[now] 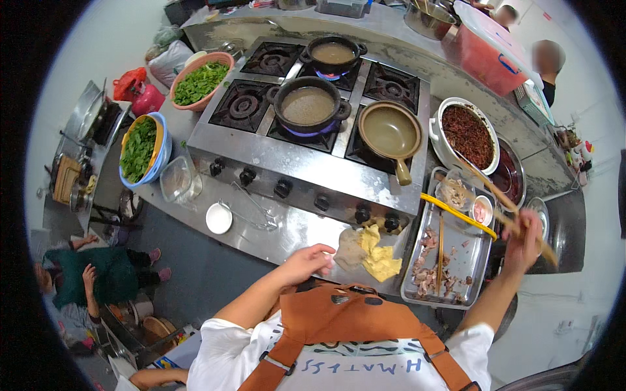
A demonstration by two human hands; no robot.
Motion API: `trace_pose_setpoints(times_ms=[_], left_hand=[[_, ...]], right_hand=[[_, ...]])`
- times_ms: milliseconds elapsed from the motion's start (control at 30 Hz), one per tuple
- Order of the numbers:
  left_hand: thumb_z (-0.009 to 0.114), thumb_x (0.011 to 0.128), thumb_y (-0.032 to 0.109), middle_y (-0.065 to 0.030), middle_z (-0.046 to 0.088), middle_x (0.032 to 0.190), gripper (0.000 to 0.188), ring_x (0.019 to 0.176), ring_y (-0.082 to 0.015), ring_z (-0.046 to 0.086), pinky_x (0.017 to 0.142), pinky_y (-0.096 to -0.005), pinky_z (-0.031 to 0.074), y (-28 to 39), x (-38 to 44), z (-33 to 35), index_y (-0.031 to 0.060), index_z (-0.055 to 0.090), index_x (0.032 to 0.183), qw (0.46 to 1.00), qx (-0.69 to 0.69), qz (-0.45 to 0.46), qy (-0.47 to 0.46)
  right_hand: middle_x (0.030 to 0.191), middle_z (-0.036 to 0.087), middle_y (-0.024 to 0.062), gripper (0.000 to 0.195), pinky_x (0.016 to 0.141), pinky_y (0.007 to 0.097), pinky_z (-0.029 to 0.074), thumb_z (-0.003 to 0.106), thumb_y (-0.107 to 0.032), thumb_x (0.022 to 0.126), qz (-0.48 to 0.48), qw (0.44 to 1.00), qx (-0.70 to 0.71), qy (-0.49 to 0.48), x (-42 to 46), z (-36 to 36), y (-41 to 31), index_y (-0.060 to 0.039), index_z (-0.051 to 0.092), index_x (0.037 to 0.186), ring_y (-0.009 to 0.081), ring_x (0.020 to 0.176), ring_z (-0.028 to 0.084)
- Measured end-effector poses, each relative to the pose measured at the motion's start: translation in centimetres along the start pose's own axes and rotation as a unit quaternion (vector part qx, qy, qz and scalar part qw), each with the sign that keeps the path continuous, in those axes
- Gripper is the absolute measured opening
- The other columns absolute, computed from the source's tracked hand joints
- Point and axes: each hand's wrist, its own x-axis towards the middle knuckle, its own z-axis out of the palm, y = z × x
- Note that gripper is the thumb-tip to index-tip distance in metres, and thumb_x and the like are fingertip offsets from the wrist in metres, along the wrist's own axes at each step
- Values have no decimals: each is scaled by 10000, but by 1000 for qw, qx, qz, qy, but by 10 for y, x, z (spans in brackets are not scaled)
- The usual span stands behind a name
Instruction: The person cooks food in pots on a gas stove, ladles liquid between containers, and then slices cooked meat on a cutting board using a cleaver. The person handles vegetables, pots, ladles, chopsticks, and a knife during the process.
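My right hand [524,242] is closed on a wooden utensil [489,188] whose far end reaches towards a white pot of dark red chilli mixture [467,131]. Under that hand's left side lies a steel tray [469,254] with pieces of meat, wooden chopsticks [440,254], a yellow-handled tool [457,215], a plastic bowl of shredded food [454,192] and a small cup of pink food [481,210]. My left hand [308,264] holds nothing, fingers loosely curled, beside a greyish cloth [350,249] and a yellow cloth [379,256] on the steel counter.
On the gas stove [303,161], two black pots [308,105] [333,53] of liquid sit over blue flames, near a brown handled clay pot [390,131]. Leafy greens fill a pink basket [203,80] and blue-rimmed basins [142,149]. A person in a green apron [93,276] stands at left.
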Motion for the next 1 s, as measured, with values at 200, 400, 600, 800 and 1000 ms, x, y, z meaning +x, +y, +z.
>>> trace_pose_setpoints(times_ms=[200,400,600,800,1000], left_hand=[[503,912,149,-66,594,871,281,794,-122,561,761,-263,451,36,-29,-96,-5,517,1146,987,-96,85,102],[501,907,195,-90,614,907,307,830,-171,587,796,-311,456,46,-42,-146,-7,528,1136,984,-82,75,139],[493,909,194,-98,610,893,303,817,-181,595,758,-313,481,34,-44,-177,-7,525,1134,973,-129,48,186],[490,912,192,-108,609,890,302,810,-189,603,757,-314,483,28,-31,-192,-12,520,1132,972,-151,69,166],[502,915,203,-108,612,890,306,808,-194,606,757,-310,485,24,-21,-193,-13,523,1131,976,-148,65,149]], right_hand=[[879,566,91,242,659,300,519,491,-221,922,45,994,27,-92,154,248,66,4,550,991,197,744,613],[886,560,114,258,607,310,561,490,-221,914,201,976,33,-75,246,372,164,23,555,969,216,666,623],[835,597,141,260,594,315,568,458,-191,915,248,968,-16,-47,273,399,226,42,561,965,225,658,626],[801,607,146,261,572,295,565,448,-173,900,252,964,77,-35,265,416,251,51,569,958,213,645,633],[792,610,153,230,560,296,558,504,-154,870,188,976,49,-95,267,443,240,56,582,925,213,616,631]])
